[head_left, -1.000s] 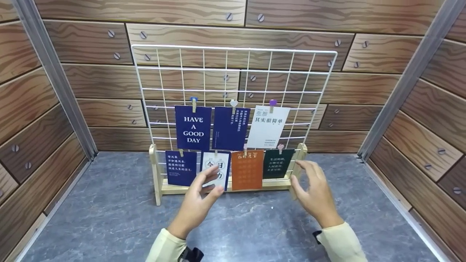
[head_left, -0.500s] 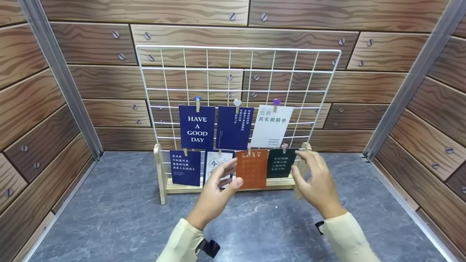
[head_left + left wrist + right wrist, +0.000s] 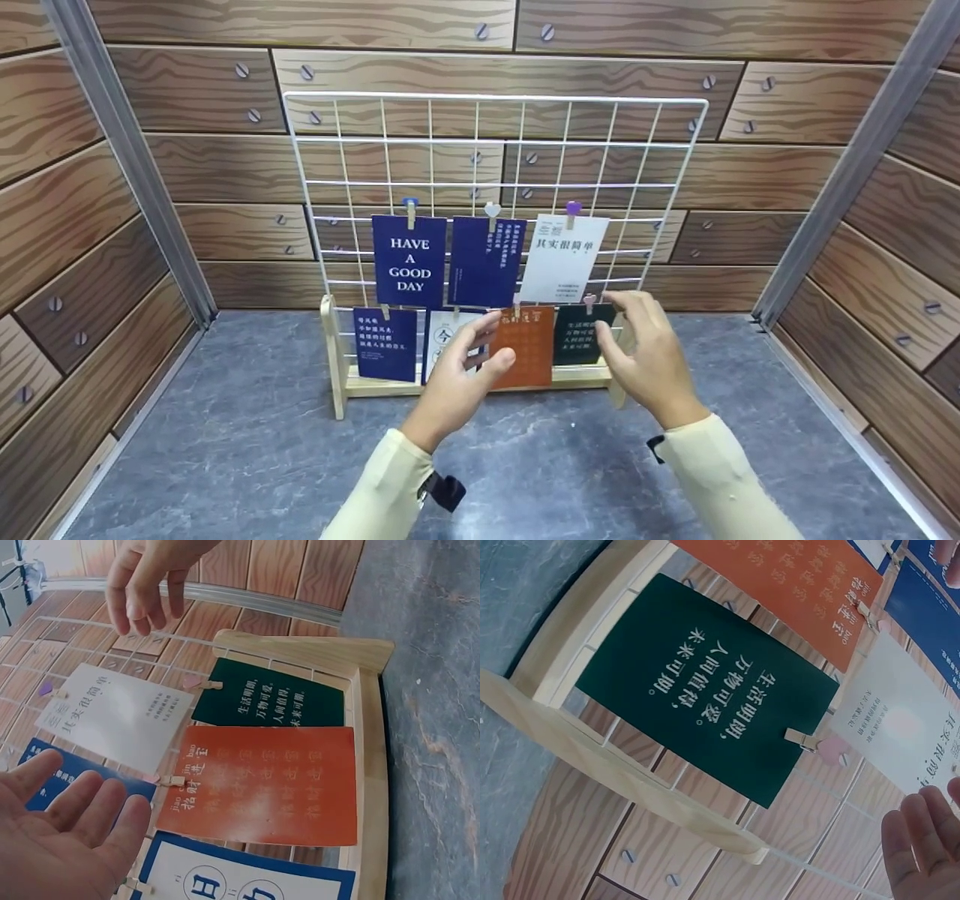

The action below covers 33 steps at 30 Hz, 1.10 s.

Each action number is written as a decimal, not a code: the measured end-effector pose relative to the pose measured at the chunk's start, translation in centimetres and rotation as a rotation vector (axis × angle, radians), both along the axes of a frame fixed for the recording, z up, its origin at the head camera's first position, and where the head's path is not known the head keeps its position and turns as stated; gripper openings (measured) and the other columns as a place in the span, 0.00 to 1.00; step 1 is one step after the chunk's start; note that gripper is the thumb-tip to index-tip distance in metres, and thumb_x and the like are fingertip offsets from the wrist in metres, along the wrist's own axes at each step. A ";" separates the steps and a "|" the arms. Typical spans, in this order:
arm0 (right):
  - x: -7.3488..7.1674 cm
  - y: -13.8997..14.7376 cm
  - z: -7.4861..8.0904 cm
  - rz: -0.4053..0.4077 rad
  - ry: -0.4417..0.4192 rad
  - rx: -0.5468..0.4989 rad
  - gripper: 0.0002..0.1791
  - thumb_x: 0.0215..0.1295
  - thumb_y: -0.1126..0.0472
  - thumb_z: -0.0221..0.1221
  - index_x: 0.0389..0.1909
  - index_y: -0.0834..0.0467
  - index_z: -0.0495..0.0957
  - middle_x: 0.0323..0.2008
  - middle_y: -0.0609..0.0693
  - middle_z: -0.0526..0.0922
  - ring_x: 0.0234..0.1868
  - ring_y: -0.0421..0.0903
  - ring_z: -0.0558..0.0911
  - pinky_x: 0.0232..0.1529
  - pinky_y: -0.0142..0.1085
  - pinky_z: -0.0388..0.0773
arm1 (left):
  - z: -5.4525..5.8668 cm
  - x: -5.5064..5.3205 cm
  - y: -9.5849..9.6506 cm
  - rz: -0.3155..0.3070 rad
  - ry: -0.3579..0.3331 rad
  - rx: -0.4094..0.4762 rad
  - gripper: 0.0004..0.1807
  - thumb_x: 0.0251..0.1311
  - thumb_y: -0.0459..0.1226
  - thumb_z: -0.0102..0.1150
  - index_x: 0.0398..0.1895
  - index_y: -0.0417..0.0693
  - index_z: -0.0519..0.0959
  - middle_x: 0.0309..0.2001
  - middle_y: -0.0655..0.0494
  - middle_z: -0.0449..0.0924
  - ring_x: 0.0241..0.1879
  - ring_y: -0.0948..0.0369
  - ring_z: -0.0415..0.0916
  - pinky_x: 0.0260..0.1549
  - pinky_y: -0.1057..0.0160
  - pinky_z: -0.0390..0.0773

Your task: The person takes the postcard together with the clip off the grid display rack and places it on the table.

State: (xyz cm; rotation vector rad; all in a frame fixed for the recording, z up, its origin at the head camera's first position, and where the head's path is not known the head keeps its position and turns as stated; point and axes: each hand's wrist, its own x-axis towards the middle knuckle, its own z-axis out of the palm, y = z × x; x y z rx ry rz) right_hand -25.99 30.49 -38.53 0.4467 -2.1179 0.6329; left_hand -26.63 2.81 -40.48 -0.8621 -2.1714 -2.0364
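Hanging lower left, navy card: clipped in the bottom row of a white wire grid on a wooden stand.
"HAVE A GOOD DAY" card: upper row, under a blue-topped clip.
Blue-bordered card: bottom row, partly covered in the head view.
Left hand: raised before blue-bordered and orange cards, palm bare, thumb well apart from fingers.
Second navy card: upper row, under a white heart clip.
Orange card: bottom row, between blue-bordered and dark green cards.
White card: upper row, under a purple heart clip.
Dark green card: bottom row, rightmost, under a pink heart clip.
Right hand: near dark green card, apart from it in the left wrist view; thumb and fingers apart.
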 end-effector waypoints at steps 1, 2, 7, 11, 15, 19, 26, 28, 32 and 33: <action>-0.1 -0.1 0.1 0.004 0.002 -0.001 0.21 0.63 0.68 0.66 0.58 0.63 0.79 0.51 0.56 0.81 0.52 0.51 0.78 0.57 0.43 0.74 | 0.1 -0.1 0.1 -0.001 0.002 -0.001 0.37 0.69 0.55 0.62 0.76 0.52 0.66 0.72 0.44 0.68 0.72 0.45 0.66 0.70 0.42 0.66; -0.2 -0.2 0.3 0.006 0.002 -0.001 0.21 0.63 0.68 0.66 0.58 0.63 0.79 0.51 0.56 0.81 0.53 0.51 0.78 0.57 0.43 0.74 | 0.3 -0.2 0.2 -0.001 0.005 -0.003 0.37 0.69 0.55 0.62 0.77 0.52 0.66 0.72 0.43 0.68 0.71 0.46 0.66 0.70 0.42 0.66; -0.8 -0.5 1.4 0.027 -0.013 -0.008 0.21 0.64 0.69 0.65 0.59 0.64 0.78 0.52 0.58 0.81 0.53 0.53 0.78 0.59 0.47 0.74 | 1.0 -0.7 0.8 0.000 0.030 -0.010 0.36 0.70 0.52 0.62 0.76 0.50 0.66 0.72 0.43 0.67 0.71 0.47 0.66 0.70 0.43 0.67; -1.3 -0.6 3.0 0.036 -0.044 -0.023 0.21 0.66 0.68 0.65 0.59 0.65 0.78 0.53 0.59 0.81 0.55 0.54 0.78 0.61 0.49 0.74 | 1.7 -1.1 1.7 -0.005 0.050 0.004 0.36 0.70 0.51 0.62 0.76 0.49 0.66 0.72 0.43 0.67 0.72 0.46 0.66 0.70 0.42 0.66; -1.7 -0.3 4.8 0.021 -0.049 -0.029 0.20 0.66 0.69 0.64 0.58 0.66 0.78 0.50 0.59 0.81 0.50 0.53 0.78 0.55 0.47 0.75 | 2.5 -1.7 3.1 -0.011 0.053 0.037 0.37 0.69 0.51 0.63 0.76 0.47 0.66 0.72 0.43 0.67 0.71 0.46 0.67 0.71 0.44 0.67; -2.3 -0.2 6.3 0.006 -0.021 -0.033 0.19 0.65 0.70 0.64 0.56 0.68 0.78 0.49 0.61 0.81 0.49 0.55 0.77 0.55 0.47 0.73 | 3.1 -2.2 4.2 -0.020 0.052 0.041 0.38 0.69 0.51 0.63 0.76 0.45 0.65 0.72 0.43 0.66 0.70 0.45 0.67 0.70 0.46 0.68; -3.0 -1.4 8.2 0.018 -0.044 -0.030 0.17 0.69 0.68 0.61 0.57 0.66 0.78 0.49 0.61 0.81 0.48 0.55 0.78 0.52 0.44 0.74 | 3.8 -2.6 4.2 0.020 0.036 0.050 0.38 0.69 0.49 0.64 0.76 0.44 0.65 0.69 0.41 0.67 0.67 0.43 0.69 0.67 0.47 0.72; -3.1 -1.7 8.4 0.015 -0.052 -0.027 0.16 0.70 0.68 0.61 0.57 0.66 0.78 0.49 0.61 0.80 0.47 0.54 0.78 0.51 0.43 0.74 | 3.8 -2.7 4.2 0.017 0.030 0.050 0.38 0.69 0.49 0.64 0.76 0.45 0.65 0.69 0.40 0.67 0.66 0.43 0.70 0.65 0.48 0.73; -3.3 -2.0 8.8 0.011 -0.062 -0.018 0.16 0.71 0.68 0.61 0.57 0.66 0.78 0.48 0.60 0.80 0.47 0.54 0.78 0.50 0.43 0.73 | 3.9 -2.8 4.2 0.019 0.023 0.028 0.38 0.68 0.50 0.64 0.77 0.47 0.65 0.70 0.41 0.66 0.67 0.44 0.70 0.65 0.48 0.74; -3.4 -2.0 8.9 0.013 -0.062 -0.015 0.16 0.71 0.68 0.61 0.57 0.66 0.78 0.48 0.61 0.80 0.47 0.54 0.77 0.50 0.43 0.73 | 3.9 -2.8 4.2 0.022 0.024 0.020 0.39 0.68 0.50 0.65 0.77 0.48 0.65 0.70 0.42 0.66 0.67 0.44 0.70 0.65 0.48 0.74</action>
